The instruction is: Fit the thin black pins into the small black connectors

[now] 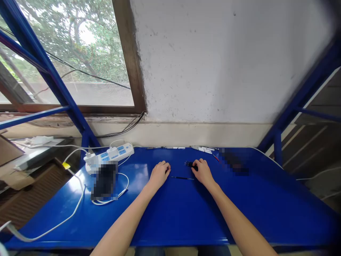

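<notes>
My left hand [160, 174] rests palm down on the blue metal tabletop [170, 217], its fingers curled, with something dark perhaps under the fingertips. My right hand [204, 171] lies palm down a little farther right. Its fingertips touch the end of a small black connector-like part [189, 164]. A thin black rod [182, 177] lies flat on the table between my hands, touching neither.
A white power strip [109, 155] with blue switches stands at the left, beside a pixelated flat object [104, 180] and looped white cables. Small white sticks [204, 149] lie along the far edge, near a pixelated dark object [234, 161]. A white wall rises behind the table.
</notes>
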Tool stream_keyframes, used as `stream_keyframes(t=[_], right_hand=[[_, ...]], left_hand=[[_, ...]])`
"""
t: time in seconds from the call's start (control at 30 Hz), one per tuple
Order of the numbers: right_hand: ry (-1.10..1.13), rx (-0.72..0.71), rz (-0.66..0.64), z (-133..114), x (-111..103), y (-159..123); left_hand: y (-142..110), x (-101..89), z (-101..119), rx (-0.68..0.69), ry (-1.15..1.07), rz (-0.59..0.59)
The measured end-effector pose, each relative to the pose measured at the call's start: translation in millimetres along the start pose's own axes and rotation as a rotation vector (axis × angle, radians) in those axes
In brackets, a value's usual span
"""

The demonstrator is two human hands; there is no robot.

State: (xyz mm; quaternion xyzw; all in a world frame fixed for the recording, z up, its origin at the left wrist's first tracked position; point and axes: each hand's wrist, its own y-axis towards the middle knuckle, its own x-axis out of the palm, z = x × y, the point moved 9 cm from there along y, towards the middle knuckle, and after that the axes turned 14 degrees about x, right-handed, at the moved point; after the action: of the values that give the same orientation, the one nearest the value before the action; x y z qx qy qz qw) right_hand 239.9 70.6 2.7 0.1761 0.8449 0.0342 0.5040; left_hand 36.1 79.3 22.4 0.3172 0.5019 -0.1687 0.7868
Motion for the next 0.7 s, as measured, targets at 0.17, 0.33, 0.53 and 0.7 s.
stream_keyframes(t=[0.17, 0.33, 0.53, 0.7], right_hand=[[0.020, 0.008, -0.032, -0.5, 3.0, -0.2], [0.035, 0.013, -0.016, -0.7, 1.5, 1.0], [0.259, -0.021, -0.142, -12.2, -0.8, 0.7], [0.640, 0.050, -0.323, -18.9, 3.2, -0.4]], left_hand=[[-0.7, 2.1, 0.8, 0.007, -0.067, 0.028], [0.0, -2.2, 4.2, 0.027, -0.199, 0.135], [1.2, -5.2, 2.6, -0.047, -0.451, 0.219], [1.6, -7.7, -1.7, -0.097, -0.633, 0.331]])
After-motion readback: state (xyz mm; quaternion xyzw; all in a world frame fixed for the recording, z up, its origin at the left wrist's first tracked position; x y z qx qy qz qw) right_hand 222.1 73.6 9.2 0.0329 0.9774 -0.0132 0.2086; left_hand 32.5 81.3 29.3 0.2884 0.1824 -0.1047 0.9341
